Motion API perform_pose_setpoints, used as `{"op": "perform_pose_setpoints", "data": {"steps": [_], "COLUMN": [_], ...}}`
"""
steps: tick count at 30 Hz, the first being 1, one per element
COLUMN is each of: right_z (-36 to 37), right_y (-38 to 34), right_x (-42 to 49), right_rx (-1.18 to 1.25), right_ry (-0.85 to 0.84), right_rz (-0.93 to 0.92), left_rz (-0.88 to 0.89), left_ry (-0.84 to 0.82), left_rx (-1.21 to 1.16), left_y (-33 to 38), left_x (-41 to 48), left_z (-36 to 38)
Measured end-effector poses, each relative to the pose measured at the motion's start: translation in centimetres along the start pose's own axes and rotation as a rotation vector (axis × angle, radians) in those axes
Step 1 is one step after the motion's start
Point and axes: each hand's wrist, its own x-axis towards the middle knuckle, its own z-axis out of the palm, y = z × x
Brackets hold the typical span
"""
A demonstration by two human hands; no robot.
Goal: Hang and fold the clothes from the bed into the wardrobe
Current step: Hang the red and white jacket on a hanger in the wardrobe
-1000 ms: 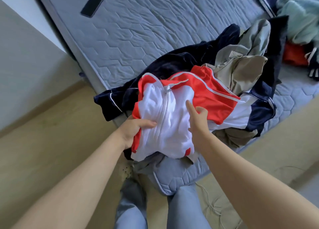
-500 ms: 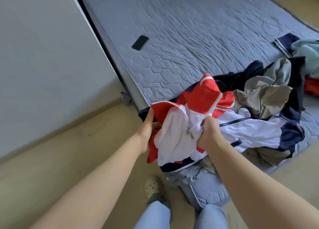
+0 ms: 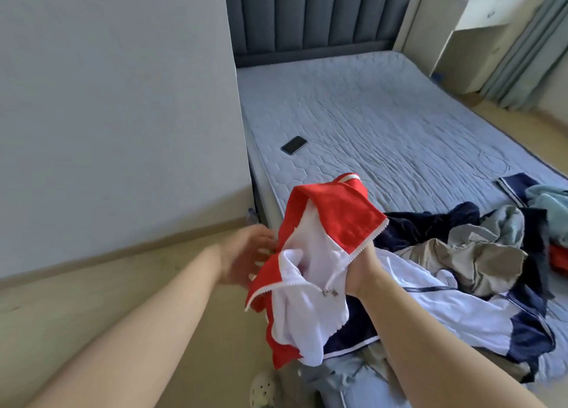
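Observation:
A red, white and navy zip jacket (image 3: 332, 223) hangs bunched above the near corner of the bed (image 3: 384, 125). My right hand (image 3: 361, 272) is shut on it near the zipper. Just left of the jacket is my left hand (image 3: 246, 257), fingers spread and touching its red edge, gripping nothing. A pile of clothes (image 3: 479, 254) lies on the mattress to the right: navy, beige, grey, teal and red pieces. The wardrobe is not in view.
A black phone (image 3: 294, 145) lies on the mattress near its left edge. A grey wall (image 3: 116, 115) stands to the left and a padded headboard (image 3: 307, 14) at the far end. A white cabinet (image 3: 461, 32) and curtain stand at the far right. Wooden floor lies below, with my shoe (image 3: 261, 389).
The jacket has been lifted up off the pile and the view has tilted up toward the headboard. My left hand has let go of the jacket and spread its fingers.

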Motion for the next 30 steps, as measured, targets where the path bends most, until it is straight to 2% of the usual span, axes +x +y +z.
{"op": "perform_pose_setpoints", "data": {"steps": [2, 6, 10, 13, 17, 20, 23, 24, 26, 30], "right_z": [0.1, 0.1, -0.9, -1.4, 0.4, 2.3, 5.1, 6.4, 9.7, 15.8], "right_y": [0.8, 1.2, 0.7, 1.0, 3.2, 5.8, 8.0, 8.8, 11.2, 16.8], "right_x": [-1.2, -4.6, -7.3, -8.7, -10.8, -11.3, -11.1, -11.4, -12.3, -13.8], "right_rx": [-0.081, -0.188, -0.233, -0.264, -0.412, -0.668, -0.862, -0.837, -0.853, -1.274], "right_ry": [-0.029, -0.01, 0.029, -0.015, -0.136, -0.011, 0.148, 0.133, -0.061, -0.42], "right_rz": [0.018, 0.014, -0.079, -0.071, 0.011, 0.03, -0.239, -0.322, -0.368, -0.408], "left_rz": [-0.025, 0.081, 0.202, 0.493, 0.811, 0.943, 0.934, 0.92, 0.896, 0.879], "left_ry": [-0.001, 0.111, 0.328, 0.527, 0.713, 0.9, 1.054, 1.106, 1.208, 1.326], "left_rx": [-0.081, -0.005, -0.144, -0.214, -0.208, -0.052, 0.149, 0.195, 0.265, 0.423], "left_y": [0.0, -1.2, -2.0, -2.2, -3.6, -5.4, -8.0, -8.8, -10.4, -12.5], "left_x": [-1.6, -5.2, -8.7, -11.8, -17.4, -21.4, -24.8, -25.8, -27.9, -32.2], "left_z": [1.0, 4.6, 6.8, 7.4, 7.8, 6.9, 5.1, 4.3, 2.5, -0.5]}}
